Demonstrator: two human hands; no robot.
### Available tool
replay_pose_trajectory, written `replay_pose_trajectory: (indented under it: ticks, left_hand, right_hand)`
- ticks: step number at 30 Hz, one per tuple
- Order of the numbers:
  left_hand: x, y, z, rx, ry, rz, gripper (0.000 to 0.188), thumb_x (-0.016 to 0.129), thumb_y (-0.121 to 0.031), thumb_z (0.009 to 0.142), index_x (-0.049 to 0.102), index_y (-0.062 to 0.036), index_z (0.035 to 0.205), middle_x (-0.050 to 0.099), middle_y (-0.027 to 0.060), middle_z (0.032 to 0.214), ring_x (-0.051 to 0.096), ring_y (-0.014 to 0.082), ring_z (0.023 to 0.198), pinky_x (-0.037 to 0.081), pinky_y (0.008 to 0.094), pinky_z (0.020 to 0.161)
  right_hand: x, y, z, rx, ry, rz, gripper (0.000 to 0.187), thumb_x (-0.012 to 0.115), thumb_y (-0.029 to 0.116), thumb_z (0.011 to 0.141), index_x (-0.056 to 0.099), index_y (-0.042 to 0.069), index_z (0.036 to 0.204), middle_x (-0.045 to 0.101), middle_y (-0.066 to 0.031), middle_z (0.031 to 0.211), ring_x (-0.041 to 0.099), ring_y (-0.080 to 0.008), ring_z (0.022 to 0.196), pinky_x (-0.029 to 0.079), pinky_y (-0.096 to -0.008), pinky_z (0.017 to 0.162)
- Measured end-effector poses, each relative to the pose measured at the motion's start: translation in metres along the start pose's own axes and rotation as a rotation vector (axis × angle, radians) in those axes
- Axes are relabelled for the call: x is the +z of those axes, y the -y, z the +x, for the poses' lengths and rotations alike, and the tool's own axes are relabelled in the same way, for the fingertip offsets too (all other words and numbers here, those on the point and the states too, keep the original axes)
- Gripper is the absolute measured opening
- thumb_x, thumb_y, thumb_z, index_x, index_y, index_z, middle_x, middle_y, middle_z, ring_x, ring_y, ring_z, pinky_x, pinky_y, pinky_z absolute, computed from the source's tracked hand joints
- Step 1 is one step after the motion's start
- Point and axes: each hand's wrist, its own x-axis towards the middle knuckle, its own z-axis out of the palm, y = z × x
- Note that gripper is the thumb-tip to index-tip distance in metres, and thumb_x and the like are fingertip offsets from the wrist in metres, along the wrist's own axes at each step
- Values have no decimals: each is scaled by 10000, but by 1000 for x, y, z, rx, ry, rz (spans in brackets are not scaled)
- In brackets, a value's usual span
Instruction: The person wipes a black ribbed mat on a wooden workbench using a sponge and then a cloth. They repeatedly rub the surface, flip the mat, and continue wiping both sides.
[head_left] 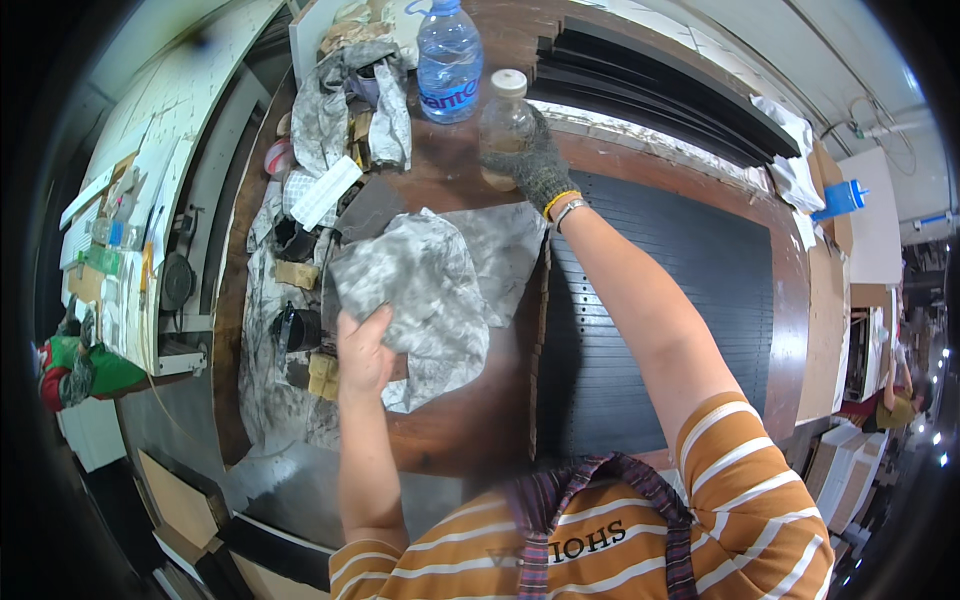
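My bare left hand point(366, 352) is closed on a white cloth point(432, 305) smeared with grey and black. The cloth hangs loosely over the brown table point(440, 440), and a grey, stained sheet point(500, 245) lies just behind it. At the far side of the table, my right hand point(545, 168), in a dark grey knit glove with a yellow cuff, wraps round a clear bottle point(507, 115). That bottle stands upright, has a white cap and holds some brownish liquid. A large water bottle point(449, 60) with a blue tint stands to its left.
A black panel point(660, 320) of narrow strips lies under my right forearm. Black slats point(650, 85) are stacked at the far right. Stained rags point(325, 110), yellow sponge blocks point(323, 376) and a dark cup point(298, 328) crowd the left side. Other people point(95, 365) appear at the edges.
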Motion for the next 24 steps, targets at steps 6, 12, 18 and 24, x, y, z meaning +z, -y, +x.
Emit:
replay_pose_trajectory:
  ticks: [6, 12, 18, 24]
  left_hand:
    - [31, 28, 37, -96, 27, -155, 441, 485, 77, 926, 513, 47, 1365, 624, 153, 1318, 623, 268, 1197, 482, 413, 1049]
    - [37, 36, 42, -109, 31, -125, 453, 494, 59, 913, 516, 55, 1365, 639, 165, 1308, 642, 283, 1186, 495, 425, 1048]
    - [47, 41, 39, -119, 39, -61, 439, 498, 68, 895, 534, 54, 1333, 647, 161, 1290, 652, 271, 1161, 503, 414, 1028]
    - [51, 43, 36, -141, 31, -59, 414, 513, 69, 889, 542, 56, 1301, 651, 161, 1270, 654, 268, 1152, 510, 415, 1016]
  right_hand:
    - [-17, 69, -17, -233, 126, -358, 752, 911, 168, 594, 609, 55, 1274, 686, -144, 1199, 666, -289, 1107, 517, -415, 975]
    - [-35, 102, -47, -523, 430, -951, 605, 812, 205, 633, 660, 138, 1215, 662, -123, 1092, 616, -330, 1091, 460, -462, 970]
    - [-45, 104, -58, -532, 467, -1091, 594, 782, 163, 647, 651, 117, 1225, 646, -123, 1140, 593, -328, 1133, 432, -472, 1019]
    - [-62, 123, -53, -518, 396, -1257, 540, 775, 179, 687, 656, 97, 1207, 649, -114, 1134, 594, -319, 1110, 427, -479, 1021]
